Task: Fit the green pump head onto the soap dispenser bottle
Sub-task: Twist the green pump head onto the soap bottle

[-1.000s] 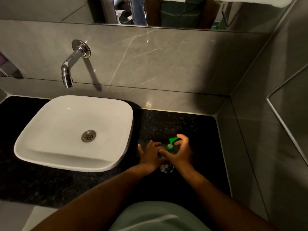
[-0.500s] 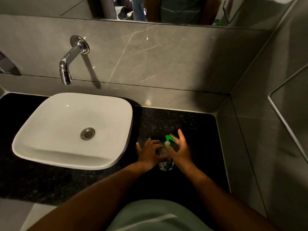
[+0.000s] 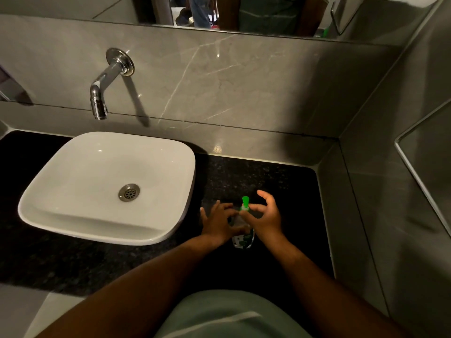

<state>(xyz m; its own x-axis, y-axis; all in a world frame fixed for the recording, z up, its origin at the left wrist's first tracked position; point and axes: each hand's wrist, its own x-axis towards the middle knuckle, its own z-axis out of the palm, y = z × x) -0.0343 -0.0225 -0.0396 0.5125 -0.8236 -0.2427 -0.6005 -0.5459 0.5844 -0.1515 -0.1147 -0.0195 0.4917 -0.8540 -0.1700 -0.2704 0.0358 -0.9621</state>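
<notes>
Head view: I'm seeing the left hand [image 3: 218, 222] wrapping the clear soap dispenser bottle [image 3: 242, 234], which is standing on the black counter [image 3: 280, 181] right of the sink [image 3: 61, 215]. The right hand [image 3: 264, 215] is pinching the green pump head [image 3: 244, 203] at the bottle's neck, other fingers [image 3: 264, 195] splaying open.

1. Sink [image 3: 73, 215] sits on the left part of the tabletop [image 3: 280, 181], tap [image 3: 98, 101] sticks out of the wall right behind it.
2. Bottle [image 3: 242, 236] stands on the tabletop just right of the sink, near the front edge.
3. Pump head [image 3: 244, 204] is on top of the bottle.
4. Left hand [image 3: 218, 223] is wrapped round the bottle's left side, right hand [image 3: 264, 215] is at its right, fingertips at the pump's collar.
5. Mirror [image 3: 244, 13] runs along the wall at the back, side wall's on the right.
</notes>
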